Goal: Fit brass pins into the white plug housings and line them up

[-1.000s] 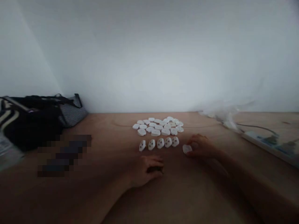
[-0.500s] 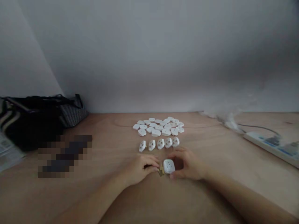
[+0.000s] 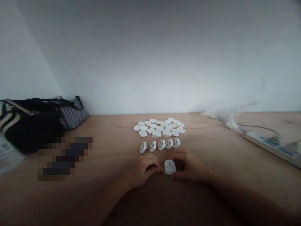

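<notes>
My right hand (image 3: 190, 165) grips a small white socket piece (image 3: 170, 167) by its edges, between thumb and fingers, with its slotted face toward me. Just left of it, my left hand (image 3: 148, 168) is closed in a pinch on a small brass-coloured metal piece (image 3: 162, 170). The fingertips partly cover that metal, and its exact shape is blurred. Beyond my hands, several white socket pieces with open holes (image 3: 161, 144) stand tilted in a row. Farther back lies a loose group of white socket pieces (image 3: 157, 134), mostly flat and close together.
On the right is a white power strip (image 3: 258, 140) with plugs and a dark cable, beside crumpled clear plastic (image 3: 229, 119). A black bag (image 3: 39, 125) stands at the left on the wooden table (image 3: 113, 144), near a pixelated dark object (image 3: 68, 158). A pale wall closes the back.
My left fingers have drawn slightly over the brass-coloured metal, so less of it shows. The white socket piece stays almost in place in my right hand. The foreground looks darker and the wall brighter.
</notes>
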Motion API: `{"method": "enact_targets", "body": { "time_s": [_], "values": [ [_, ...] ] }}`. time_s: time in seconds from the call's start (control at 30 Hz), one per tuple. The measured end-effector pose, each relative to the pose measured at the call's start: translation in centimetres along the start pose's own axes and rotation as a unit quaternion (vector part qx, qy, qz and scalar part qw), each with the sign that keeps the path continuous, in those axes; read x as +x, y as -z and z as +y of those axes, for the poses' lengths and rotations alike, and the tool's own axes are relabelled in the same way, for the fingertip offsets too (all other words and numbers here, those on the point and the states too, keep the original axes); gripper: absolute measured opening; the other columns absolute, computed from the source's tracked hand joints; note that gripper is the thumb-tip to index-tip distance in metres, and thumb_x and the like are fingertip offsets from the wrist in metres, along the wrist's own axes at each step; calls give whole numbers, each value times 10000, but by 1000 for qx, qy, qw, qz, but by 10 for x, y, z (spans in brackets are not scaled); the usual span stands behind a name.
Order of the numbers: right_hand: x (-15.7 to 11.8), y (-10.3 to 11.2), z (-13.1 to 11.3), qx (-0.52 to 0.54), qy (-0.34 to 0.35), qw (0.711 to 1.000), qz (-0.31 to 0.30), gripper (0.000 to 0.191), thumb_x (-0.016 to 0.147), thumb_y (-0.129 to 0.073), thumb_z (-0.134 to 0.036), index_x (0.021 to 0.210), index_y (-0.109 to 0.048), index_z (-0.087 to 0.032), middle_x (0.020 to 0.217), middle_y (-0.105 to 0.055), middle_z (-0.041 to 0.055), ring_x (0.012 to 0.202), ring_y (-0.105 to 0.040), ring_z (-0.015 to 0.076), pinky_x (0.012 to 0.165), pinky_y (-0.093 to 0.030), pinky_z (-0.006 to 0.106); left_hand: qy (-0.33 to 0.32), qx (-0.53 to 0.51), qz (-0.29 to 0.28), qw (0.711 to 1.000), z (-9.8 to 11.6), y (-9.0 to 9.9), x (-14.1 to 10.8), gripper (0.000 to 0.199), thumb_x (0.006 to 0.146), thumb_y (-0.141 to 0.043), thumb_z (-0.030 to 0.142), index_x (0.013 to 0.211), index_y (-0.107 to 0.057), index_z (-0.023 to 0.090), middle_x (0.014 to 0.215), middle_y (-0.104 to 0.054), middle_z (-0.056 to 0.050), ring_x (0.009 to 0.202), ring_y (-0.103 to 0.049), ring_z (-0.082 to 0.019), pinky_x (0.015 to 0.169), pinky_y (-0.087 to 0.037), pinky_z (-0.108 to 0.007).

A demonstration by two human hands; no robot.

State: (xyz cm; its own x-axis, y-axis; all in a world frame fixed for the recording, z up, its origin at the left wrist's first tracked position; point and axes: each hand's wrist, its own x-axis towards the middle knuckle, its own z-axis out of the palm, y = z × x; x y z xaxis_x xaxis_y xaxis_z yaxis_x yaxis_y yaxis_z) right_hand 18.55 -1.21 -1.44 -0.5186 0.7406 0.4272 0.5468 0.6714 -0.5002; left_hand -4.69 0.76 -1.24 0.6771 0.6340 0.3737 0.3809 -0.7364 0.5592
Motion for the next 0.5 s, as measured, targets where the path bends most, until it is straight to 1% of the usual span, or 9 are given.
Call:
{"method": "enact_targets", "body": {
  "time_s": [0.1,0.2,0.3,0.43,0.5],
  "values": [
    [-1,0,-2,9,12,1000,5,424,592,-769,-386,960,-641,-218,929,-648,44,876,-581,225,789,-441,363,9,28,34,999,3,3,0,105,840,-548,155,779,-633,161,777,-646,-30,773,-600,-160,722,-465,-264],
    [-1,-1,-5,22,26,999,2,424,610,-761,-358,988,-621,-226,947,-654,36,886,-587,219,797,-439,353,13,33,71,997,7,6,0,106,851,-524,156,815,-623,170,770,-635,-18,748,-601,-153,703,-463,-256],
    [-2,-3,-7,30,47,998,9,433,622,-750,-362,1007,-608,-225,971,-654,43,910,-587,223,813,-436,354,-12,22,88,996,10,6,0,105,855,-529,163,838,-632,170,785,-640,-25,764,-609,-155,721,-470,-261],
    [-1,-6,-8,37,71,997,11,445,639,-729,-368,1037,-596,-220,988,-657,48,919,-593,223,817,-439,344,-53,1,94,994,12,2,0,99,856,-549,173,851,-648,167,801,-655,-40,771,-617,-152,733,-487,-262],
    [0,-6,-8,39,73,997,5,450,638,-726,-364,1043,-593,-219,989,-659,47,910,-599,216,813,-443,334,-61,0,108,992,13,1,-1,113,853,-557,163,908,-655,169,833,-668,-47,788,-626,-151,741,-495,-257]
  ]
}}
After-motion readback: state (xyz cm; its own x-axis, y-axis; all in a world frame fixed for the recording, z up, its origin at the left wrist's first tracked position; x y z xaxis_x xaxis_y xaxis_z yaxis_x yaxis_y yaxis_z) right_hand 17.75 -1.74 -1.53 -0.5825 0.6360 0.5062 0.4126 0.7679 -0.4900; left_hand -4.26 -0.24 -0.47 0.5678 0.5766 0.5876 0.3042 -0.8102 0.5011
